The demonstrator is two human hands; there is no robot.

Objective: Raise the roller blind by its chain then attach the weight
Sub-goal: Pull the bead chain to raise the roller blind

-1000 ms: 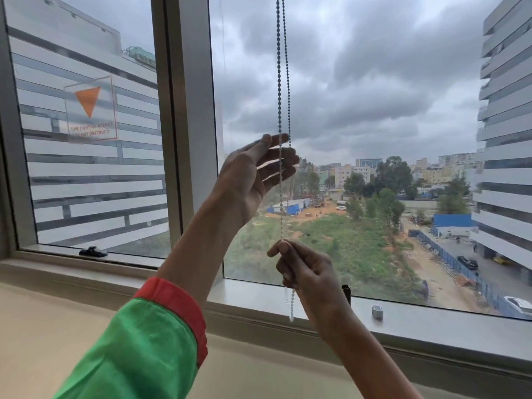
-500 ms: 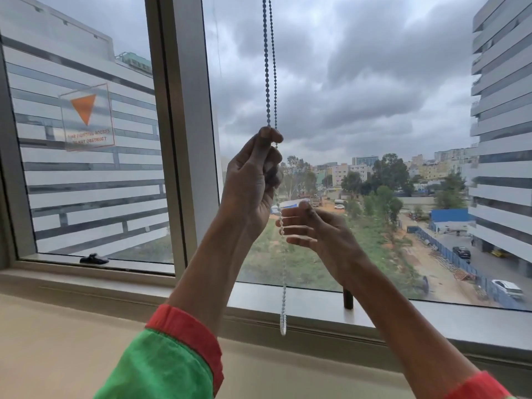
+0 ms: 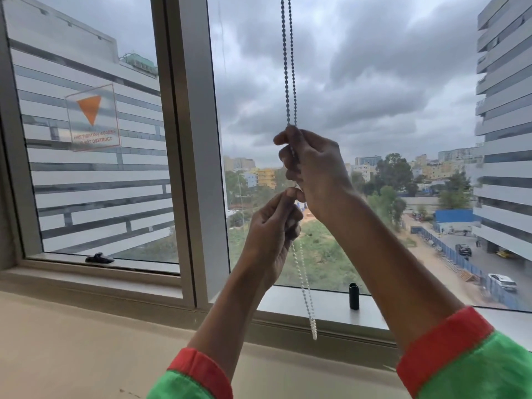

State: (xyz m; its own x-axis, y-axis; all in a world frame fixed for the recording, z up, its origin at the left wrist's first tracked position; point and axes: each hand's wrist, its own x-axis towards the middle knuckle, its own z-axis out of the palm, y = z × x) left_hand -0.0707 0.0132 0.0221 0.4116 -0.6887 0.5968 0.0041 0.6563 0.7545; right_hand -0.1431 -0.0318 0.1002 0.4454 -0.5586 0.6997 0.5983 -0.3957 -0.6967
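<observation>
My right hand point(image 3: 315, 171) grips the chain point(image 3: 288, 67), my left hand point(image 3: 273, 226) pinches it just below; the weight point(image 3: 353, 296) stands beneath my right wrist. Pulling both strands together could jam the blind.

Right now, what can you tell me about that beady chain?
The bead chain is a loop of tiny round beads, two strands hanging side by side before the window glass. The right hand grips it higher up, the left hand just below. Its pale lower end dangles free in front of the sill.
</observation>
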